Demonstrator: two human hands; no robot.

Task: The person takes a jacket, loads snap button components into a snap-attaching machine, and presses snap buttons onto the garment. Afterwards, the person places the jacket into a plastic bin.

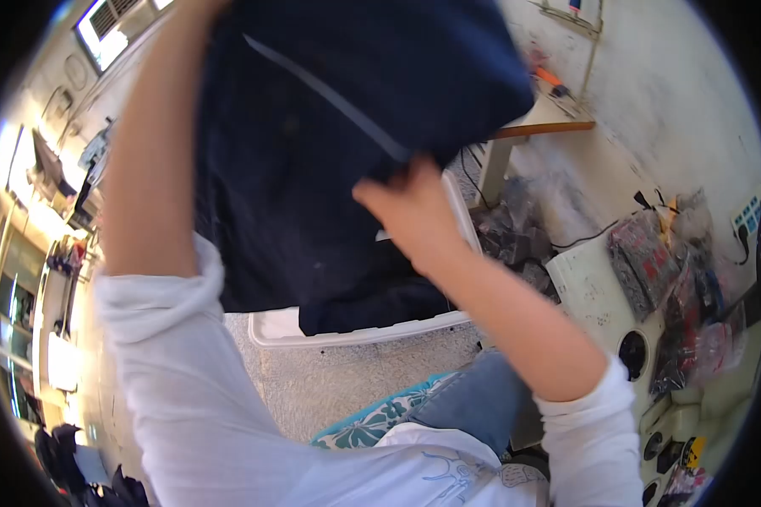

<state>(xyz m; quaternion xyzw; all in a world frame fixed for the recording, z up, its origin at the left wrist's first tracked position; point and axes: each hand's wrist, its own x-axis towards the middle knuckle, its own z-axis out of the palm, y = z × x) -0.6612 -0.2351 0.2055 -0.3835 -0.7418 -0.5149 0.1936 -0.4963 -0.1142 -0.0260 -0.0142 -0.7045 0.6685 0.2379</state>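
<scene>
A large piece of dark navy fabric (296, 169) with a thin pale line across it hangs raised before me, above a white plastic bin (364, 335). My right hand (414, 203) is at the fabric's lower middle, blurred, with its fingers closed round a fold near the end of the pale line. My left arm reaches up along the fabric's left side. The left hand itself lies beyond the top edge of the view. More dark fabric (364, 304) rests over the bin's near rim, and most of the bin's inside is hidden.
At the right, a white machine table (583, 287) carries plastic-wrapped items (647, 262). A wooden-edged table (550, 127) with an orange tool (551, 80) stands behind. Cables run along the right wall. A patterned turquoise cushion (380, 414) is below me.
</scene>
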